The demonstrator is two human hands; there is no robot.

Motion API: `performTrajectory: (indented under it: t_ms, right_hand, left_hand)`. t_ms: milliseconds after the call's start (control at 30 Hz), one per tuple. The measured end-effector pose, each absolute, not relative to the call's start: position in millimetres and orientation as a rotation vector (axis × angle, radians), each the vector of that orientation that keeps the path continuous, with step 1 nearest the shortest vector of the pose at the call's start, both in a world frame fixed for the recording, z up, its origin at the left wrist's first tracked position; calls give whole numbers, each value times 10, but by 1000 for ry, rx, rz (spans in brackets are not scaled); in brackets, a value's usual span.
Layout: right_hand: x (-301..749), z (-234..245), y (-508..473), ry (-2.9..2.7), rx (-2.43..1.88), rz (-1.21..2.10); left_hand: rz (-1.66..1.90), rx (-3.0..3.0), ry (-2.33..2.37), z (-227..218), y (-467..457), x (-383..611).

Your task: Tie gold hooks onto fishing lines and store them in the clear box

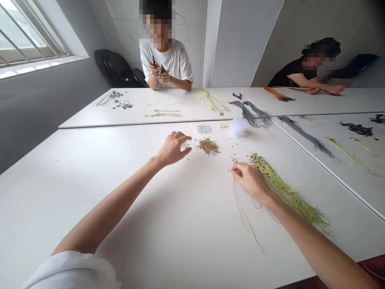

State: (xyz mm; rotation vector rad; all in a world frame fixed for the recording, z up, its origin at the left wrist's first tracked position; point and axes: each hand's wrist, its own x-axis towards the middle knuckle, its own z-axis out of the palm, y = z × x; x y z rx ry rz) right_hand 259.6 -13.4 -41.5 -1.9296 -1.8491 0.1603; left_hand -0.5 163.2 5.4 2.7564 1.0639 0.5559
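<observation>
My left hand [172,149] hovers over the white table [144,224], fingers spread and nothing visible between them. Close to its fingertips lie a few tiny black pieces [188,159] and a heap of small gold hooks [208,147]. On the right, my right hand [249,178] pinches a fishing hook [229,170]; a thin yellow-green line [241,210] trails below the fingers, ending in a loop on the table. A thick bundle of yellow-green lines [285,190] with dark ends lies beside that hand, partly behind the forearm.
A small clear compartment box [203,129] and a translucent plastic bag [240,127] lie beyond the hooks. Grey line bundles [254,113] rest across the table joint. Opposite, a person in white [168,60] holds pliers; another person [303,72] leans at the far right.
</observation>
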Motion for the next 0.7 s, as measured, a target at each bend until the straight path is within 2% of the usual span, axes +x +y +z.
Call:
performTrajectory:
  t_ms: [100,200,467,567,700]
  right_hand:
    - [2577,-420,-148,-1829,-1881,64]
    - [2451,-393,-223,-1884,-1705,-19]
    - [2105,-385,-407,-2018,-1403,161]
    - [2094,-364,-426,-1846,-1391,417]
    - [2095,-257,-426,-1454,-1134,1177]
  left_hand:
    - [539,2626,1337,36,1874,-307]
    - [474,2549,1400,-29,2001,-419]
    - [509,2470,1342,-78,2019,-435]
    - [611,2477,1224,0,1772,-394]
    - [806,2346,590,47,1118,-238]
